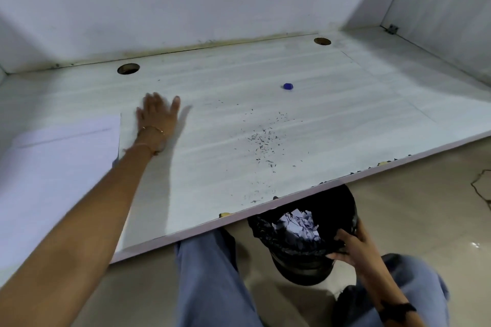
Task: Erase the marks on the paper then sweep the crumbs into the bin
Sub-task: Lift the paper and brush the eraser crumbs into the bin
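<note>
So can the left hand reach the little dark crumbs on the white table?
Probably yes. The open left hand is out over the white table, and only bare tabletop separates it from the little dark crumbs.

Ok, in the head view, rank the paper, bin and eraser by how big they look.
1. paper, largest
2. bin, partly hidden under the desk
3. eraser, clearly smallest

The bin gripped at its rim by the right hand is glossy black; the crumpled paper just inside the grip is white with bluish scribbles. Above the grip, dark grey crumbs speckle the whitish, faintly streaked desk, and farther off sits a blue eraser.
</note>
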